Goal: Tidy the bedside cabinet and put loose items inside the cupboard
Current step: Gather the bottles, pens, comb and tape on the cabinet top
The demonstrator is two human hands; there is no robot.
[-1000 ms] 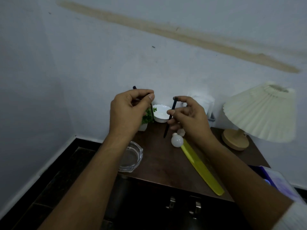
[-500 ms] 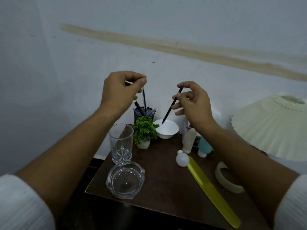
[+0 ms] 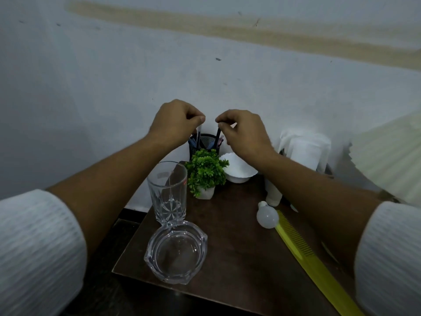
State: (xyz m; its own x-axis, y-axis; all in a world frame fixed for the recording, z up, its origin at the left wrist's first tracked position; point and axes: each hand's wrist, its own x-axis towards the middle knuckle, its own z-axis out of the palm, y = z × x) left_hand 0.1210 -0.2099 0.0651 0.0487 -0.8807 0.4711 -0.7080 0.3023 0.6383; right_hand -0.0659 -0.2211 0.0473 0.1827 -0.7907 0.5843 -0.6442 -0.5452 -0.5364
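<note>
While both forearms reach out over a crowded table (image 3: 239,270), most of the risk lies between and beneath them, not at the fingertips. Nearest the person, between the forearms and closer to the left one, a thick glass dish (image 3: 175,249) sits by the table's front edge. A tall tumbler (image 3: 167,192) stands at its far rim, touching it or nearly so. I judge that drawing the left arm back carelessly could clip the tumbler and tip it onto the dish or off the left edge.

Just beside the right forearm lies a bulb (image 3: 267,216), against the end of a yellow comb (image 3: 303,249) that runs back under that arm. The bulb is round and would likely roll if a wrist or sleeve brushed it.

Farther out, below the wrists, a small plant (image 3: 206,172) in a light pot and a white bowl (image 3: 237,171) stand side by side, both easy to knock if the hands come down.

Directly under the hands is the black mesh pot (image 3: 202,144). The left hand (image 3: 175,122) pinches the top of a pale pen (image 3: 198,135). The right hand (image 3: 243,133) pinches the top of a black pen (image 3: 218,136). The two hands are close together but not touching. Both pens' lower ends appear to be inside the pot. If released off-centre, either pen could snag on those already there or tilt the light pot toward the plant. The cupboard is out of view.
</note>
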